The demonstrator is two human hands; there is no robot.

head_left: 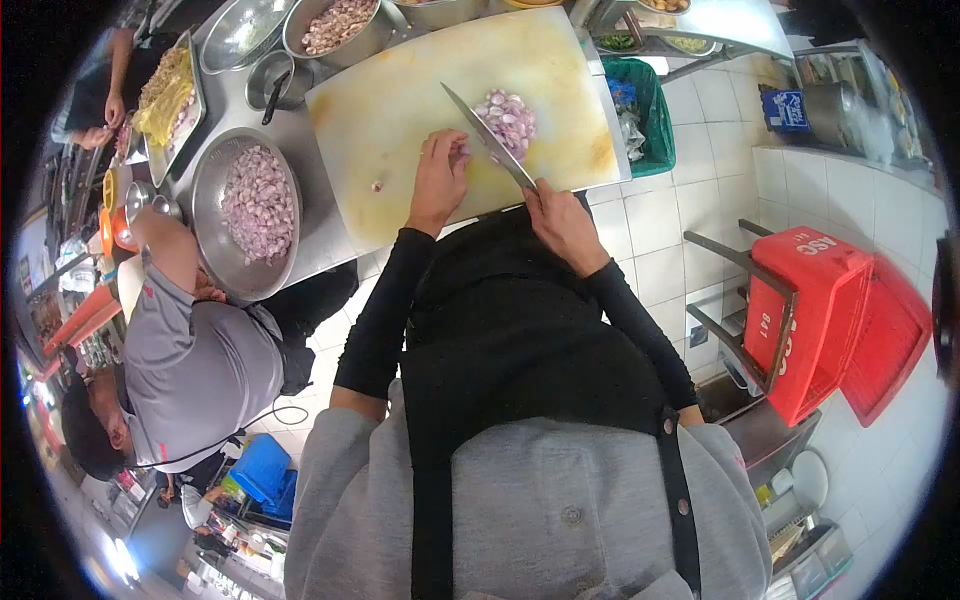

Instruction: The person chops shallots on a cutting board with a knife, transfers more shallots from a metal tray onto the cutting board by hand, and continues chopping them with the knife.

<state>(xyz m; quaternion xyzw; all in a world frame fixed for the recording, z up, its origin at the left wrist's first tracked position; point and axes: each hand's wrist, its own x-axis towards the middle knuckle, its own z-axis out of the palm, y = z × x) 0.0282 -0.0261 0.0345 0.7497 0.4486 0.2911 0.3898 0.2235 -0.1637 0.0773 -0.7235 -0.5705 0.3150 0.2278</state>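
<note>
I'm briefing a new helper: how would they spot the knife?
Find the large pale cutting board. At its near edge, the person's right hand holds the knife, slanting between the left hand and a chopped purple-white heap. Its long gray blade sets it apart.

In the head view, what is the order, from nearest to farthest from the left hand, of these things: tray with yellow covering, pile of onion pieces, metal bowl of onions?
From the left hand:
1. Pile of onion pieces: on the board, just right of the hand.
2. Metal bowl of onions: left, past the board.
3. Tray with yellow covering: farther left, beyond the bowl.
</note>
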